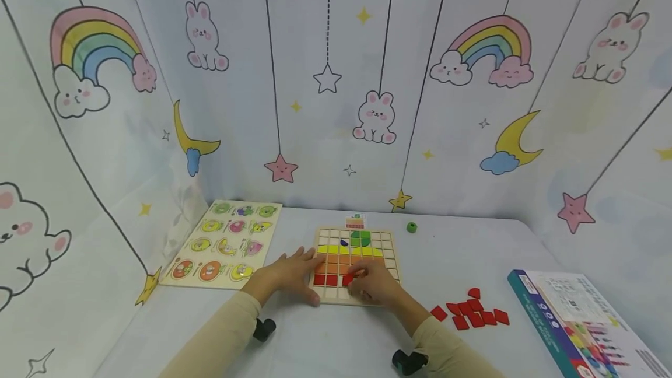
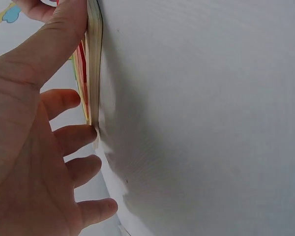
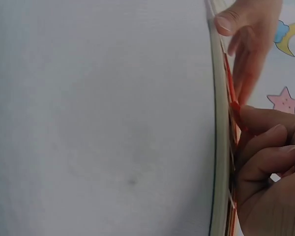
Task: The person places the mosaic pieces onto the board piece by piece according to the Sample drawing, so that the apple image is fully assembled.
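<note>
A wooden grid board (image 1: 332,294) lies on the table with colored tiles in its cells: green pieces (image 1: 360,239) at the top, then a yellow row, orange rows and a few red tiles (image 1: 325,280) lower down. My left hand (image 1: 294,276) rests at the board's left edge with its fingers spread; its thumb lies by the near corner. In the left wrist view the fingers (image 2: 71,137) reach along the board's side. Over the red row, my right hand (image 1: 375,282) has curled fingers and pinches a small red tile (image 3: 236,107) against the board.
Several loose red tiles (image 1: 475,314) lie to the right of the board. A box (image 1: 583,319) stands at the far right, and a fruit picture board (image 1: 236,244) at the left. Behind are a small green ring-like piece (image 1: 412,227) and a pattern card (image 1: 355,222).
</note>
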`<state>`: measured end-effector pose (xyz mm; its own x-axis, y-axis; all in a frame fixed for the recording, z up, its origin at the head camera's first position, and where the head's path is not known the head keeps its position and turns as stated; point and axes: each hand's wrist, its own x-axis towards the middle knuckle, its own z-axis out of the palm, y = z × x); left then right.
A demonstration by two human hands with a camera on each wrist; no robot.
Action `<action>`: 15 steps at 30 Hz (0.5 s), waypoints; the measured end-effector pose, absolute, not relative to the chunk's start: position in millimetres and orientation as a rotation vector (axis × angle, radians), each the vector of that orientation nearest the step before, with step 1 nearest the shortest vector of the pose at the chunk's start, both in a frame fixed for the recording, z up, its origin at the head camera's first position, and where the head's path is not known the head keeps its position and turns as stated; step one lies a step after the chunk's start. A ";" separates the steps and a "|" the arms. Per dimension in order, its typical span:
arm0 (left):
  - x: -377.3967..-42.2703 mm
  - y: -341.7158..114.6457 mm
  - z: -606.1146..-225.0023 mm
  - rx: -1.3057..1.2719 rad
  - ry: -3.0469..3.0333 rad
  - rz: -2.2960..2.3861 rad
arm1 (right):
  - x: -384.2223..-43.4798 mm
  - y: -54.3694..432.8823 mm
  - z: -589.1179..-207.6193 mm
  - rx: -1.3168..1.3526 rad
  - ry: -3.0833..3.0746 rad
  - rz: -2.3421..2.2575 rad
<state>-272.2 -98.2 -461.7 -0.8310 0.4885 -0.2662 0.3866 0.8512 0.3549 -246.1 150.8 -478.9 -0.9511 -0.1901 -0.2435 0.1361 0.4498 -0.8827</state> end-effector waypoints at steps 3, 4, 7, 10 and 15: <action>-272.1 -98.5 -461.8 0.665 2.687 0.410 | -245.1 144.9 -480.2 -0.059 2.524 -1.388; -272.0 -98.7 -461.6 0.668 2.689 0.409 | -245.0 143.4 -480.8 -0.072 2.563 -1.354; -272.1 -98.6 -461.0 0.667 2.689 0.411 | -244.9 139.8 -482.0 -0.107 2.629 -1.308; -272.3 -98.3 -460.5 0.655 2.683 0.416 | -244.7 137.8 -482.7 -0.139 2.665 -1.291; -273.1 -98.2 -462.0 0.635 2.676 0.411 | -243.5 137.4 -482.7 -0.140 2.684 -1.268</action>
<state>-273.1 -98.2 -462.0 -0.8348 0.4773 -0.2742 0.3731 0.8569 0.3557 -243.5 137.4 -482.7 -0.9812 -0.1565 -0.1131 -0.0121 0.6343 -0.7730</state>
